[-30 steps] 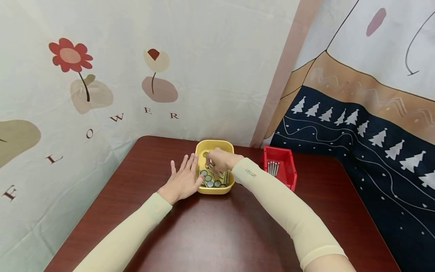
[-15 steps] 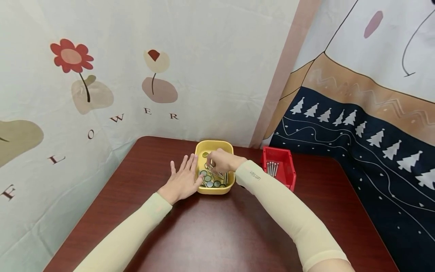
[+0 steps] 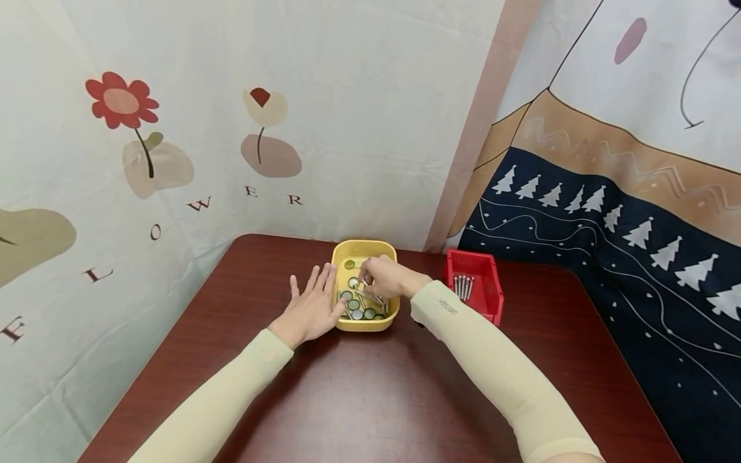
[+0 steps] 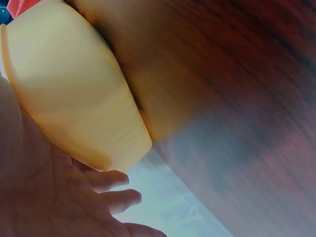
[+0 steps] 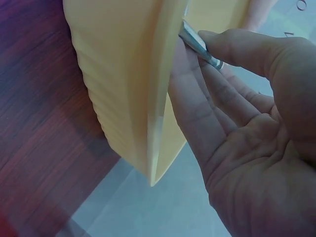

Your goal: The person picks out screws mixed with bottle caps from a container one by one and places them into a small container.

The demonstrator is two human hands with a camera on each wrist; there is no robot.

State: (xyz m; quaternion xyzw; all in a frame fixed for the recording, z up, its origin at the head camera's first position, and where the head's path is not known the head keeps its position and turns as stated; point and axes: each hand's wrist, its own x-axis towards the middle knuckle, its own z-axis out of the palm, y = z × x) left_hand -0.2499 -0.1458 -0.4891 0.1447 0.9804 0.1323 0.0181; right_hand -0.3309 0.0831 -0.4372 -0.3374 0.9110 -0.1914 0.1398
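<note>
In the head view a yellow tub (image 3: pixel 365 326) holds several round grey discs (image 3: pixel 357 314) and metal pieces. My left hand (image 3: pixel 309 310), fingers straight and spread, rests against the tub's left side; the left wrist view shows its palm (image 4: pixel 59 197) beside the tub wall (image 4: pixel 79 89). Over the tub's right part, my right hand (image 3: pixel 390 276) reaches in from the right. The right wrist view shows that hand (image 5: pixel 252 113) pinching a silver metal piece (image 5: pixel 196 42) between thumb and fingers, by the tub rim (image 5: pixel 160 89). Whether it holds more than one piece I cannot tell.
Right of the yellow tub stands a red bin (image 3: pixel 491 289) with several silver metal pieces (image 3: pixel 464 287) in it. Both containers stand towards the far edge of the dark red table (image 3: pixel 370 392). Behind it hang a pale printed cloth (image 3: pixel 370 128) and a navy cloth with trees (image 3: pixel 579 231).
My right hand has shifted slightly to the right inside the tub, and a round disc near its fingertips shows more fully. The left hand has stayed against the tub.
</note>
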